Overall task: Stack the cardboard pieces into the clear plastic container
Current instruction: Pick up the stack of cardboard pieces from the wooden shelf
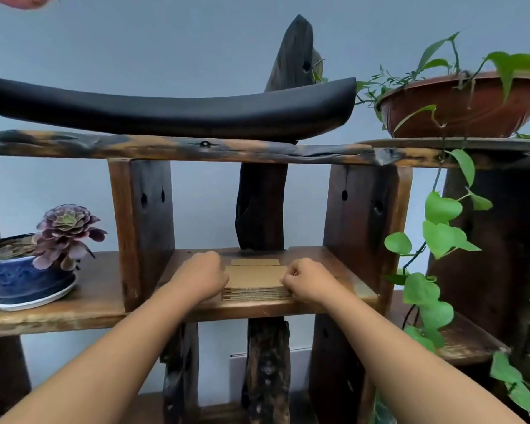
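A stack of brown cardboard pieces lies on the middle wooden shelf, between two dark uprights. Behind the stack, one more cardboard piece lies flat. My left hand is curled against the stack's left edge. My right hand grips the right edge with its fingers bent. Both hands hold the stack from its sides. No clear plastic container shows in this view.
A blue pot with a purple succulent stands on the shelf at left. A red-brown pot of trailing green vine sits up right, its leaves hanging beside the shelf. A black curved tray rests on the top plank.
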`<state>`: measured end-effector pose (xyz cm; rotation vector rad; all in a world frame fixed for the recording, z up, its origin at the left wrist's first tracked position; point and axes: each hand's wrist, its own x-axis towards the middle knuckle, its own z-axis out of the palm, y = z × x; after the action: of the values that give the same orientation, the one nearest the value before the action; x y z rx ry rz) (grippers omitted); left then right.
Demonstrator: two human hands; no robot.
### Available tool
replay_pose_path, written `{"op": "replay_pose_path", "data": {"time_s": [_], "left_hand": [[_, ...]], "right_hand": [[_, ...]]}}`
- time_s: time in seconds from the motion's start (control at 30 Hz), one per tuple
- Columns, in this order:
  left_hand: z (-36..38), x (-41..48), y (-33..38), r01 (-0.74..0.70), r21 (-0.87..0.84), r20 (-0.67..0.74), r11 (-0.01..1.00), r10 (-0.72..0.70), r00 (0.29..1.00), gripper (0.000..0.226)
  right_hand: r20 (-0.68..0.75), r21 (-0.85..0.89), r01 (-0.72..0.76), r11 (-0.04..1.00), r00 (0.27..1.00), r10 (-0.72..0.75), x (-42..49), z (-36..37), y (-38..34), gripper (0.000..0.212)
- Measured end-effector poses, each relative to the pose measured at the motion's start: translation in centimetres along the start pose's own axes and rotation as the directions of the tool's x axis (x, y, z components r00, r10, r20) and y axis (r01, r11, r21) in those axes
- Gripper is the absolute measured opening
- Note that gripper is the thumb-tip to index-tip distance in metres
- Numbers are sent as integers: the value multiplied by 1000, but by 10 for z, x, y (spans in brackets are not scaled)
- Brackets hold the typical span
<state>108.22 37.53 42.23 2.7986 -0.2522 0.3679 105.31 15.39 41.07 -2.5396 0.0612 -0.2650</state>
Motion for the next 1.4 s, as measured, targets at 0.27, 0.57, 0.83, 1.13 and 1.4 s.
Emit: {"op": "replay_pose_path", "data": {"time_s": [0.27,0.57,0.83,1.13,1.4], "left_hand": [[11,42,-7,198,-55,211,979,-182,960,63],[25,59,-2,307,-86,474,948,-232,850,46],[32,60,11,389,-17,528,921,-322,786,59],[28,53,18,417,-71,527,906,-321,787,56],[29,34,17,399,-169,487,901,-276,829,53]], "right_hand": [[-5,-162,-161,974,987,162,44,1,5,47],[276,-104,-357,928,886,372,62,7,-5,50],[335,-107,-426,899,835,435,65,15,-12,56],[344,74,-506,859,822,455,57,16,-17,62],[262,397,-485,779,873,411,35,25,-26,36]]}}
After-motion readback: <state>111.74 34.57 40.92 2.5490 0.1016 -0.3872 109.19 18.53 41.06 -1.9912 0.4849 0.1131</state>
